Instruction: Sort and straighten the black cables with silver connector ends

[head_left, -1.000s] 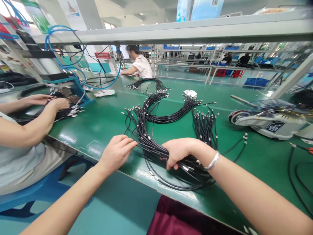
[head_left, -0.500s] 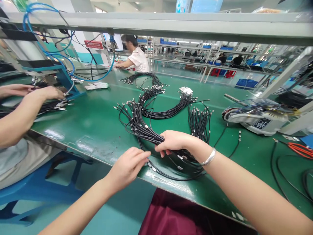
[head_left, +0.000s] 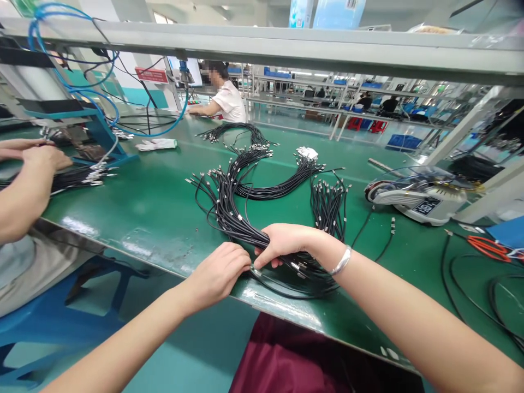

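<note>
My right hand (head_left: 284, 241), with a silver bangle on its wrist, is wrapped around a thick bundle of black cables (head_left: 233, 210). Small silver metal connectors show at the bundle's far end, and more hang below my palm. Close beside it, at the table's front edge, the fingertips of my left hand (head_left: 221, 270) pinch the end of a single black cable (head_left: 282, 295), near its metal connector. That cable curves along the edge to the right. My left fingertips partly hide the connector.
More black cable bundles (head_left: 270, 191) lie behind on the green table (head_left: 155, 207). A white-and-grey device (head_left: 417, 199) stands at right, near an orange cable (head_left: 489, 248). At left a co-worker's hands (head_left: 45, 158) work beside a pneumatic press (head_left: 45, 82). A shelf beam (head_left: 262, 46) spans above.
My left hand has moved slightly right, its fingertips now closed at the cable end beside my right hand. My right hand keeps its hold on the bundle. The view has shifted a little.
</note>
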Tool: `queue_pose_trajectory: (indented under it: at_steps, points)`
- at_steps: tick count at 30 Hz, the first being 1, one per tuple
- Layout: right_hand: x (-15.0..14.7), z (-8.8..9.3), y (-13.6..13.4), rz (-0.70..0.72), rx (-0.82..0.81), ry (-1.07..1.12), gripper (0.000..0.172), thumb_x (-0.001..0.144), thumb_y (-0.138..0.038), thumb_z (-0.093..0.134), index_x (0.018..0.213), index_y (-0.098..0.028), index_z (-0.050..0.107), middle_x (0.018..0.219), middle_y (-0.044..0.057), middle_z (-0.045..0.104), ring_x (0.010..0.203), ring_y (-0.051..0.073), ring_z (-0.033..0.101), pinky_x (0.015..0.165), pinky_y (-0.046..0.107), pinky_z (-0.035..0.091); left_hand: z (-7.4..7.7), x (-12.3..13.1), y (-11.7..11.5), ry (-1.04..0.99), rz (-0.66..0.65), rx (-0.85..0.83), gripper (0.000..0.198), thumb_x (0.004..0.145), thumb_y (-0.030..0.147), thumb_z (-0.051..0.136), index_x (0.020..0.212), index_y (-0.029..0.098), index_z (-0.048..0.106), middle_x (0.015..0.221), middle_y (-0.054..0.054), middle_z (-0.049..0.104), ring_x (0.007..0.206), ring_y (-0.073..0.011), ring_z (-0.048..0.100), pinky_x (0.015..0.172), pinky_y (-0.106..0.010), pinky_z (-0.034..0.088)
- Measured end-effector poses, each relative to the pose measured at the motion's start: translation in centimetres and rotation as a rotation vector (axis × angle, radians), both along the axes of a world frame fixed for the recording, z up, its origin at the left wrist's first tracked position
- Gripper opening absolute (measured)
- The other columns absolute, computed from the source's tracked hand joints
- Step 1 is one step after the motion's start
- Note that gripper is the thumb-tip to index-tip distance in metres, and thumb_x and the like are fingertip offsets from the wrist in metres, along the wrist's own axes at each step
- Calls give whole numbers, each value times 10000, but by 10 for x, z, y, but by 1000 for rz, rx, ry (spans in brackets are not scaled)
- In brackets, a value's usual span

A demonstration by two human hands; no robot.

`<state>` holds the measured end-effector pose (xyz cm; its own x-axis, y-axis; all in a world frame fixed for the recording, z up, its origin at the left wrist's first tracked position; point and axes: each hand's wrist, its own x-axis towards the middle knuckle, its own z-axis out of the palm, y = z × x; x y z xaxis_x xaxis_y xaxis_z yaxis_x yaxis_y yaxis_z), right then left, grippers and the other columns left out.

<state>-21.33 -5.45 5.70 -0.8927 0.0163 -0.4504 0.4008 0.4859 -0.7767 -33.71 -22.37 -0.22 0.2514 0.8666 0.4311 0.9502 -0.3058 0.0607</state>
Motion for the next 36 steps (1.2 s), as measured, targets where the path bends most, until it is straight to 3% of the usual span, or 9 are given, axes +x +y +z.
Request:
queue_pose_trajectory:
  at_steps: [6, 10, 16, 22, 27, 31, 34, 36]
  points:
    - [-1, 5, -3, -64, -75, 2, 213, 593, -212, 708, 742, -123, 586, 679, 0, 625, 534, 87, 571, 484, 167, 471, 10, 2, 13, -74, -16, 69, 243, 838, 134, 457, 1031, 209, 583, 970, -7, 609, 936, -72, 491, 878, -204, 390]
    - [-5, 9, -2, -29, -79, -17, 235, 576, -175, 715, 754, -114, 574, 662, -1, 619, 540, 89, 574, 494, 168, 475, 5, -8, 16, -28, -49, 153, 266, 811, 122, 510, 1029, 241, 606, 903, 11, 612, 866, -53, 502, 817, -165, 392]
    - [-5, 17, 4, -45, -41, -60, 289, 545, -152, 715, 759, -132, 521, 613, -24, 602, 515, 94, 556, 487, 182, 468, -10, -57, 15, 36, 52, 220, 167, 805, 188, 539, 947, 196, 627, 956, -3, 639, 893, -73, 527, 826, -183, 407]
    - [1, 34, 8, -21, -3, -90, 260, 550, -134, 681, 753, -145, 519, 554, -44, 590, 492, 91, 553, 477, 170, 453, -9, -104, 21, 92, 223, 152, 192, 829, 278, 502, 917, 217, 662, 942, 9, 677, 961, -109, 548, 894, -242, 408]
    - [5, 45, 8, -107, 162, -58, 221, 608, -222, 646, 809, -160, 577, 629, -21, 619, 515, 100, 571, 454, 168, 442, 2, -88, 19, 103, 252, 119, 223, 844, 255, 475, 964, 213, 658, 971, 1, 677, 974, -96, 529, 911, -238, 409]
    - [2, 42, 7, -138, 159, 19, 266, 631, -386, 671, 773, -171, 604, 748, -15, 657, 490, 76, 537, 437, 169, 434, 16, -71, 29, 95, 261, 204, 204, 842, 239, 478, 906, 203, 668, 915, 13, 686, 857, -86, 520, 830, -225, 418]
    - [-1, 44, 7, -141, 107, 21, 171, 651, -279, 650, 757, -154, 603, 734, -7, 665, 479, 65, 510, 442, 164, 433, 22, -63, 36, 31, 302, 248, 207, 843, 257, 477, 858, 194, 674, 883, 7, 685, 822, -84, 529, 805, -221, 438]
    - [-2, 54, 11, -196, 99, 62, 104, 669, -216, 622, 738, -141, 600, 672, -3, 649, 460, 65, 488, 428, 164, 420, 19, -53, 33, -31, 365, 287, 243, 845, 271, 472, 997, 191, 643, 1004, -15, 667, 939, -95, 553, 881, -240, 460]
